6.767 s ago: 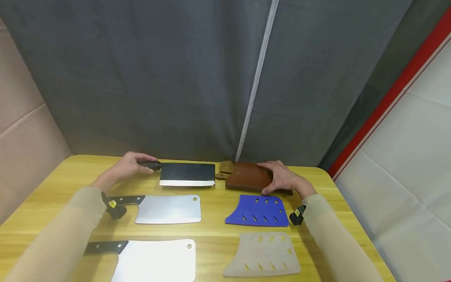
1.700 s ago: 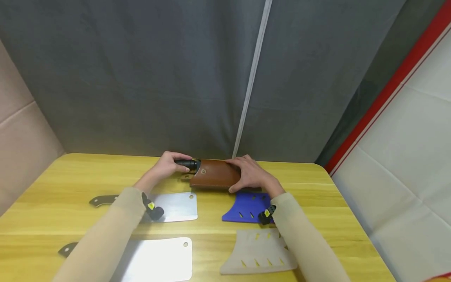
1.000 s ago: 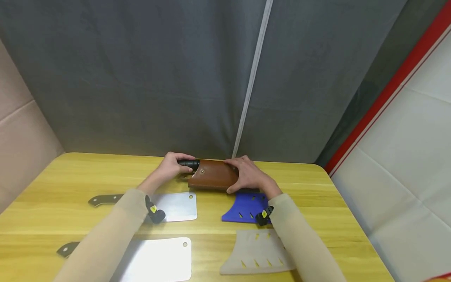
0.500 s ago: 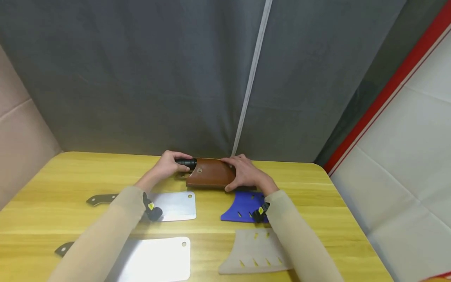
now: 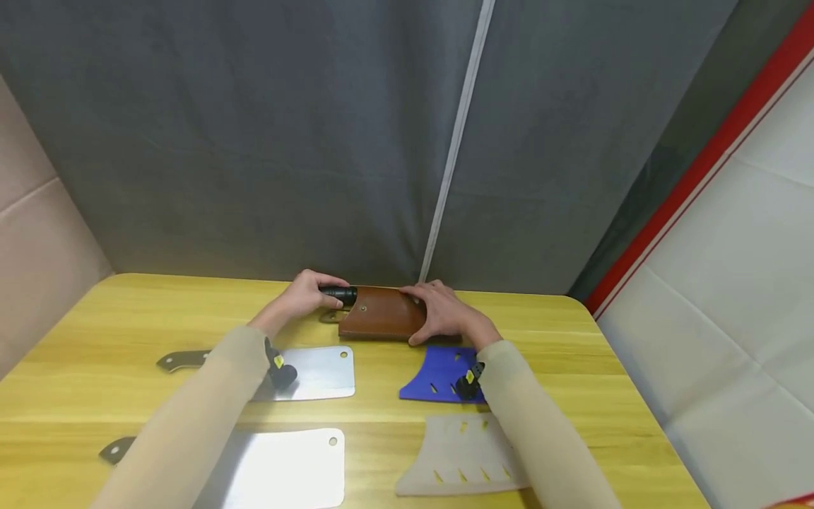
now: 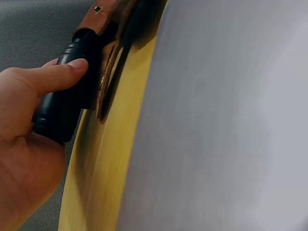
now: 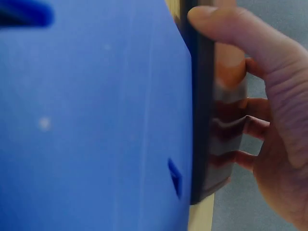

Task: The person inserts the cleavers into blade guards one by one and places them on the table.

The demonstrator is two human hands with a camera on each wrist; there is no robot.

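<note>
A brown leather sheath lies at the far middle of the yellow table; a cleaver is inside it with only the black handle sticking out on the left. My left hand grips that black handle, thumb along its side, next to the sheath mouth. My right hand clasps the right end of the sheath, thumb on the near edge and fingers over the far side. The blade is hidden.
Two bare steel cleavers lie on the left, one mid-table and one at the near edge. A blue blade cover and a beige one lie on the right. A grey curtain hangs behind the table.
Since the earliest frame the black cleaver blade has gone fully into the brown sheath. Over the last second the hands and sheath have hardly moved, only a slight shift to the left.
</note>
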